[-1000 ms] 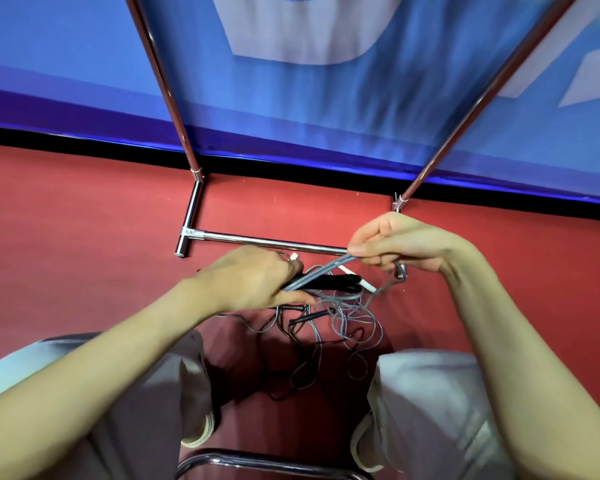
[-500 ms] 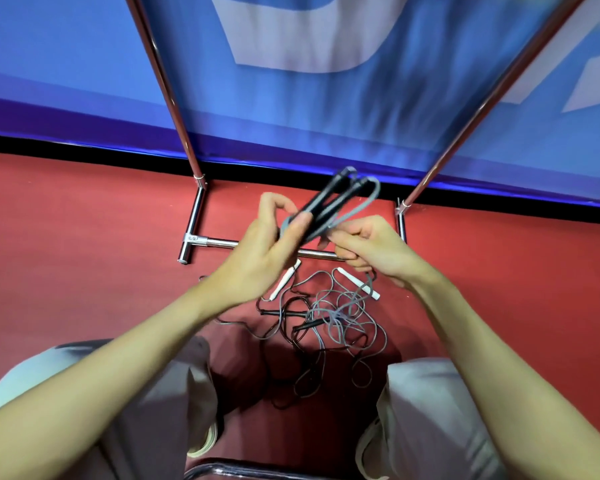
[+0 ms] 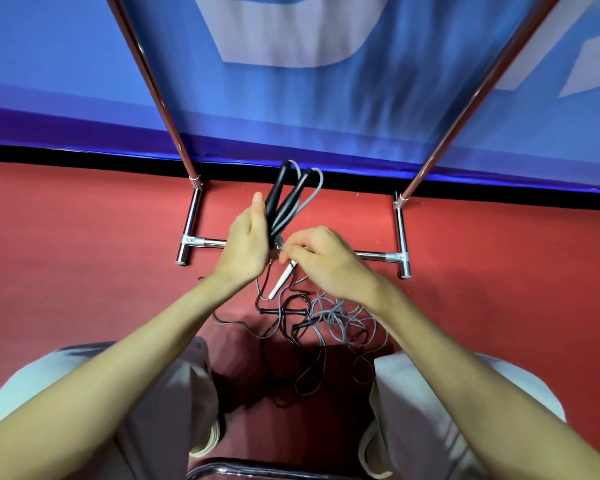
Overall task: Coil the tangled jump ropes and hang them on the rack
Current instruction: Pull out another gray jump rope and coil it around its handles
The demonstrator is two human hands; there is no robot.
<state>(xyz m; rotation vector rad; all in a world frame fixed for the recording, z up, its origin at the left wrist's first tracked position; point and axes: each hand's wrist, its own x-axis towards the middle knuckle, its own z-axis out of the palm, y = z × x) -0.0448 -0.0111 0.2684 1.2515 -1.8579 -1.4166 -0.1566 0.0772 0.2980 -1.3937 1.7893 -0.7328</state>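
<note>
My left hand (image 3: 246, 245) grips two black handles (image 3: 284, 195) of a grey jump rope, held together and pointing up and away from me. Grey cord (image 3: 310, 197) loops out of their tops. My right hand (image 3: 321, 259) pinches that cord just below the handles. A tangle of grey and black ropes (image 3: 321, 323) lies on the red floor between my knees, with a white handle (image 3: 281, 280) and black handles among it. The chrome rack (image 3: 400, 233) stands just beyond, its base bar behind my hands and two poles rising left and right.
A blue banner (image 3: 326, 109) hangs behind the rack. My knees in grey trousers (image 3: 426, 393) flank the tangle. A curved metal chair edge (image 3: 257, 471) shows at the bottom. Red floor (image 3: 84, 254) stretches to either side.
Both hands lifted the black handles from the pile. The left hand now holds them more upright, and the right hand has shifted to the cord below them.
</note>
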